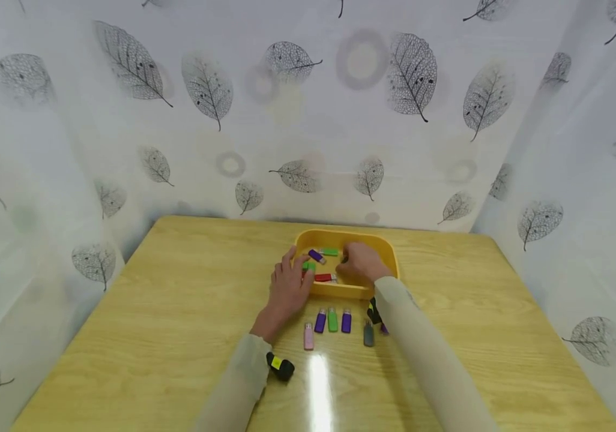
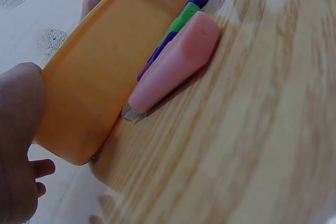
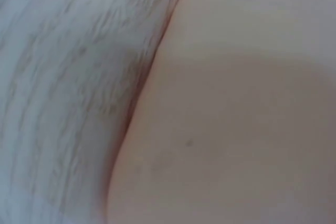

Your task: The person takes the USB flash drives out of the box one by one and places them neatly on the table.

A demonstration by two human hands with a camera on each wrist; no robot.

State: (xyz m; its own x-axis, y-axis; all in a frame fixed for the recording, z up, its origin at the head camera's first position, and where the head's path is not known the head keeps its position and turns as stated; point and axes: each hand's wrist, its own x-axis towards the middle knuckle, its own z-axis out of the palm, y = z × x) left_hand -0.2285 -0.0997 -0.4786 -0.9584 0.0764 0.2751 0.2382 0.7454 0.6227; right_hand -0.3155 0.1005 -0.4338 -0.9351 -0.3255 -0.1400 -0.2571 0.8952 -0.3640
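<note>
A yellow plastic tray (image 1: 340,291) holds several USB flash drives, among them a purple drive (image 1: 316,256), a green drive (image 1: 329,252) and a red drive (image 1: 323,278). My left hand (image 1: 286,285) grips the tray's left rim, some fingers outside the wall. Inside the tray's right half, my right hand (image 1: 363,263) bends its fingers downward; a small dark patch shows at the fingertips, too unclear to name. In front of the tray lie a pink drive (image 1: 308,336), a purple drive (image 1: 320,321), a green drive (image 1: 332,320), another purple drive (image 1: 346,321) and a dark grey drive (image 1: 368,333).
The wooden table (image 1: 178,318) meets a leaf-patterned curtain (image 1: 308,132) at the back and sides. Another purple piece (image 1: 385,329) is mostly hidden under the right sleeve. Only skin and blurred tabletop (image 3: 63,103) fill the right wrist view.
</note>
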